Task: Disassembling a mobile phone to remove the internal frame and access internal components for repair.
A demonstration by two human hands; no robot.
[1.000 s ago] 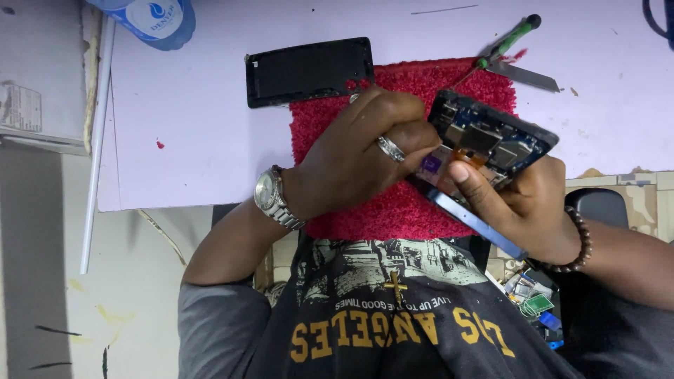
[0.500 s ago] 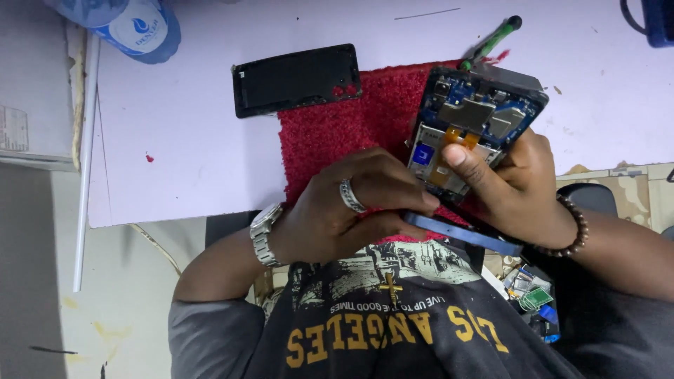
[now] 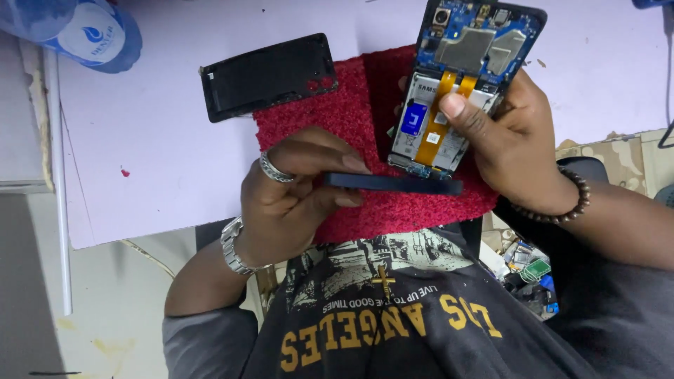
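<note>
1. Two of our hands are busy over the red mat (image 3: 351,119) on the white table (image 3: 140,154)
2. Our right hand (image 3: 512,140) grips the opened phone (image 3: 463,77), thumb pressed on its orange ribbon cable (image 3: 435,126)
3. Our left hand (image 3: 295,196) pinches a flat dark blue tool (image 3: 400,184), its tip just beside the phone's lower edge
4. We see the black back cover (image 3: 267,76) lying apart at the mat's upper left corner

Bare pale desk (image 3: 140,154) lies open along its left edge. The flat black back cover (image 3: 267,76) and blue bottle (image 3: 77,31) block its far left corner
</note>
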